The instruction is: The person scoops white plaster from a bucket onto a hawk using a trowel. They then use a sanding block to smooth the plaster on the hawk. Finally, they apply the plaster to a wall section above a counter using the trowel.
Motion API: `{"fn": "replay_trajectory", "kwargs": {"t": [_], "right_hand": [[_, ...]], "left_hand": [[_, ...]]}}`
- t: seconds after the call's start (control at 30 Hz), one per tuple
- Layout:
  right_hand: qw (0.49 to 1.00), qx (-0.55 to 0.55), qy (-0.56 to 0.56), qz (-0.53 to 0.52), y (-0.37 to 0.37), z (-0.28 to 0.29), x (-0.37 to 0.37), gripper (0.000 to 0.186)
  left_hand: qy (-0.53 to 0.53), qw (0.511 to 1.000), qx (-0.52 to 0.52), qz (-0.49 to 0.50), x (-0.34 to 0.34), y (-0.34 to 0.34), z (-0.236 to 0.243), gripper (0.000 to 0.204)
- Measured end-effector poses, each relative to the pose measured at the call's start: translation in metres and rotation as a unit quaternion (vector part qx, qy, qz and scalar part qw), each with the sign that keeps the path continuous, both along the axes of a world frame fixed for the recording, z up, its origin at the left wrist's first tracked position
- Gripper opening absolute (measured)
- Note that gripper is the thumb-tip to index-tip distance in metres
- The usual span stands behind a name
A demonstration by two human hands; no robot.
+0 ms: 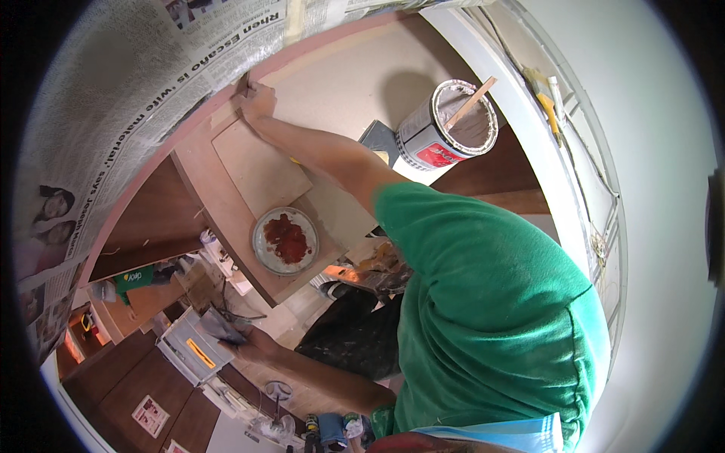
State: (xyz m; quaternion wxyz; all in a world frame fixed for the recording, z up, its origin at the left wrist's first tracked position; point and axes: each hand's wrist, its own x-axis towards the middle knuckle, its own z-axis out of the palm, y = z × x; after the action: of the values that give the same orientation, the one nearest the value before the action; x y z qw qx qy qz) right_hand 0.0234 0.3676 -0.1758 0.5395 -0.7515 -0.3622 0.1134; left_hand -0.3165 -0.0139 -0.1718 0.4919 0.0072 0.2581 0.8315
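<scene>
A flat pale brown wooden board surface (332,90) is bounded at its far edge by a pinkish painted rim (189,121) masked with taped newspaper sheets (113,83); there the right hand (253,98) is clenched on a small tool pressed to the rim, best kept flat and guided steadily along the edge. The left hand (253,343) grips a flat grey blade (219,326) low down, while a round metal lid smeared with red-brown paste (285,240) and an open metal paint can with a wooden stir stick (449,124) stand near enough to be knocked.

A home under repainting: newspaper-masked wall (113,98), open paint can (445,128) (stir stick inside), bare shelving (249,174).
</scene>
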Motion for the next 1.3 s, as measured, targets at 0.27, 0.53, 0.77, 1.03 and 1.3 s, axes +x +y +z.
{"fn": "replay_trajectory", "kwargs": {"t": [0.27,0.53,0.77,1.03,1.3], "right_hand": [[0.932,0.087,0.213,0.28,-0.171,0.049,0.012,0.029],[0.68,0.307,-0.078,0.661,-0.288,0.181,0.016,0.049],[0.605,0.351,-0.197,0.687,-0.296,0.184,0.027,0.048],[0.769,0.127,-0.4,0.481,-0.206,0.1,0.066,0.048],[0.887,-0.107,-0.432,0.123,-0.075,0.065,0.157,0.026]], "left_hand": [[0.517,0.827,-0.203,0.093,0.037,0.002,0.003,0.044],[0.498,0.846,-0.022,-0.189,0.154,0.025,0.127,0.063],[0.103,0.936,-0.186,-0.28,0.185,0.019,0.187,0.05],[0.218,0.947,-0.191,-0.138,0.129,0.036,0.138,0.051],[0.226,0.959,-0.167,-0.037,0.056,0.05,0.076,0.047]]}}
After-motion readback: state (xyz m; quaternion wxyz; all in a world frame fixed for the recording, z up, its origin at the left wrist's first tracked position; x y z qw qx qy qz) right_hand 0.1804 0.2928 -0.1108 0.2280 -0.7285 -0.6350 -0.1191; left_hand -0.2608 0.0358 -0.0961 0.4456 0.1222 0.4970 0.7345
